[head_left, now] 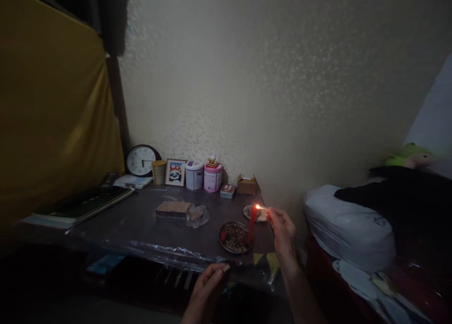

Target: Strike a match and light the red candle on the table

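Note:
My right hand (pixel 281 227) pinches a burning match (pixel 263 207) between thumb and fingers. Its bright flame is at the top of an upright red candle (pixel 252 227); whether the wick itself burns I cannot tell. The candle stands at the right side of a round metal plate (pixel 221 245) strewn with what look like used matches. Behind it is a second, smaller plate (pixel 245 214) with similar bits. Low in front of the table edge, my left hand (pixel 208 286) is closed on a small matchbox (pixel 226 268), of which only a tan end shows.
On the plastic-covered table (pixel 141 220) lie a row of small boxes (pixel 173 209) and a clear plastic bag (pixel 198 215). Along the wall stand a clock (pixel 141 160), a framed panda picture (pixel 175 173), two tins (pixel 194 175) and a cardboard box (pixel 246 185). A white bag (pixel 349 227) bulges at right.

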A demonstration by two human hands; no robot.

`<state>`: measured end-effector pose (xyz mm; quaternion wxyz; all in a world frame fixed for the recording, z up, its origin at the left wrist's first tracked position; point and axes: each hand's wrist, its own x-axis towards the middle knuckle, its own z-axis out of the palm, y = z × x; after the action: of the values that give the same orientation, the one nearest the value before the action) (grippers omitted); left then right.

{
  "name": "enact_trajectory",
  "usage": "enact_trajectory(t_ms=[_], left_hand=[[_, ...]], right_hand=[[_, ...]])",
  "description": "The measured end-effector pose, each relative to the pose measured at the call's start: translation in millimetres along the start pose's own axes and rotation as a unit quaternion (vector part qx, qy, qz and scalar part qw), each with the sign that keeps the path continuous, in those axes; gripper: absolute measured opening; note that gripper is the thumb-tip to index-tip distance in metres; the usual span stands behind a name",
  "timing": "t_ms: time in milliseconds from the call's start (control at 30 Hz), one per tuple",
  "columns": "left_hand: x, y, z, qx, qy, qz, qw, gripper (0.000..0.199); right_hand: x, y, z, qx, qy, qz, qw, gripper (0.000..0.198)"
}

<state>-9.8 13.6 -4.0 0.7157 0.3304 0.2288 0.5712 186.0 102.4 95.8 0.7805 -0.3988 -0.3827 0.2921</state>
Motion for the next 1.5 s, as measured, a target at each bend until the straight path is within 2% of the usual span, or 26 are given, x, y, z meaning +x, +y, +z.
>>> enact_trajectory(t_ms=[467, 700, 900, 1100, 1333, 1500], left_hand=[[4.9, -5.5, -1.0, -0.037, 0.026, -0.012, 0.999, 0.024], [5.0, -5.8, 1.4, -0.061, 0.026, -0.016, 0.998, 0.026], [6.5, -9.6, -2.4, -0.041, 0.049, -0.007, 0.998, 0.028], [10.3, -13.0, -9.8, -0.041, 0.024, -0.009, 0.999, 0.028], [8.4, -8.8, -5.2, -0.045, -0.003, -0.01, 0.999, 0.027], [8.6, -10.3, -6.4, -0.05, 0.011, -0.01, 0.999, 0.024]], right_hand=[[7.6, 7.4, 1.3, 0.029, -0.015, 0.015, 0.999, 0.021], [10.8, 14.7, -0.5, 0.006, -0.02, 0.014, 1.0, 0.008], [12.1, 17.8, -1.4, -0.008, -0.026, 0.005, 1.0, 0.01], [10.7, 11.7, 1.4, -0.011, -0.016, 0.004, 1.0, 0.017], [9.6, 8.4, 3.0, -0.025, -0.011, 0.0, 1.0, 0.018], [9.0, 7.0, 2.8, -0.031, -0.017, -0.005, 0.999, 0.016]])
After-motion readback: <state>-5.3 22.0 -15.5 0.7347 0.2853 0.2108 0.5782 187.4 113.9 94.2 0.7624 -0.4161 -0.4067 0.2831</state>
